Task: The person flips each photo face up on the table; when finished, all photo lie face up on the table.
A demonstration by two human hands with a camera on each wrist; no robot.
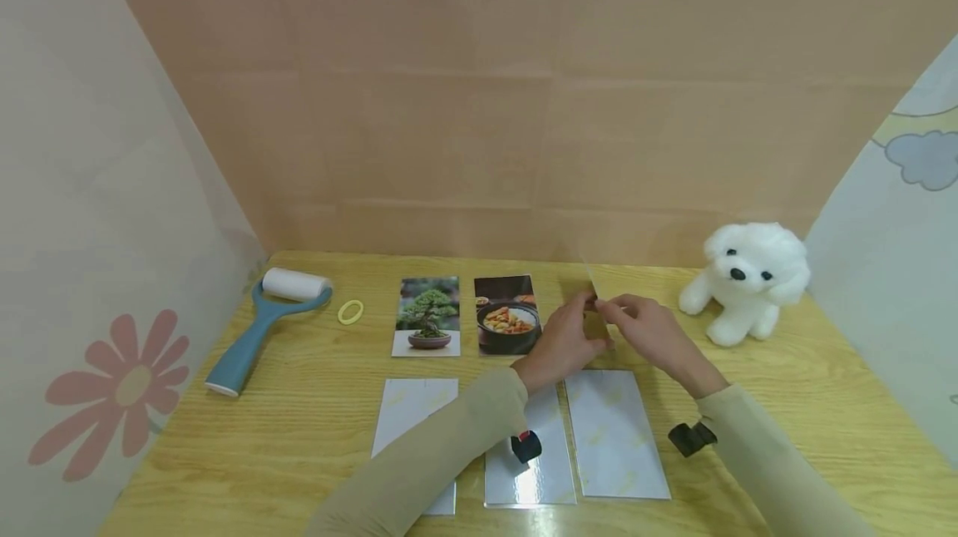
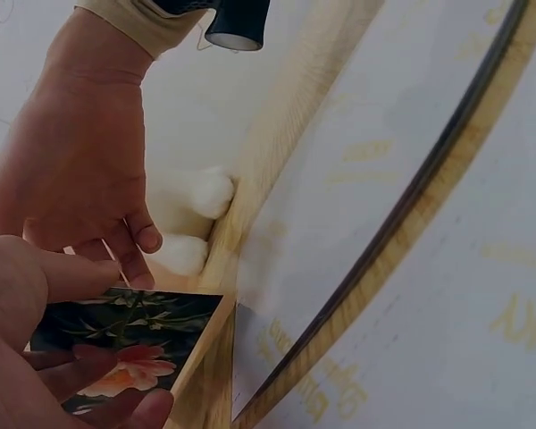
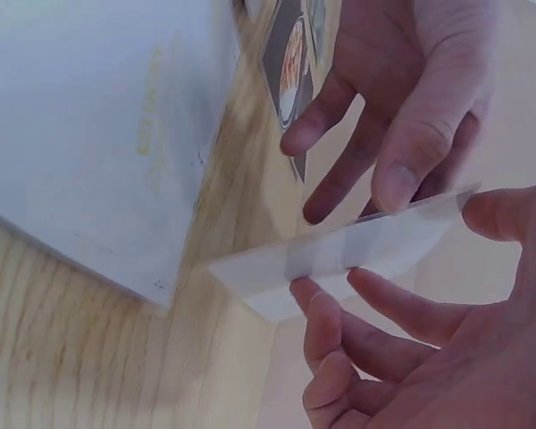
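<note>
A photo card (image 2: 129, 357) with a pink-orange flower stands tilted between both hands, its pale back (image 3: 357, 255) showing in the right wrist view. My right hand (image 1: 659, 337) holds it, thumb at one end and fingertips against the back. On the picture side is my left hand (image 1: 565, 346), its thumb at the card's edge and its fingers spread over the flower. Just left of the hands lie a food photo card (image 1: 509, 317) and a bonsai photo card (image 1: 427, 317). Nearer me are three clear-edged white sheets, including the right one (image 1: 617, 437).
A white plush dog (image 1: 756, 279) sits at the right back. At the left lie a blue-handled lint roller (image 1: 258, 337) and a yellow ring (image 1: 350, 312). The wooden table (image 1: 793, 437) ends at a brown backdrop (image 1: 449, 146).
</note>
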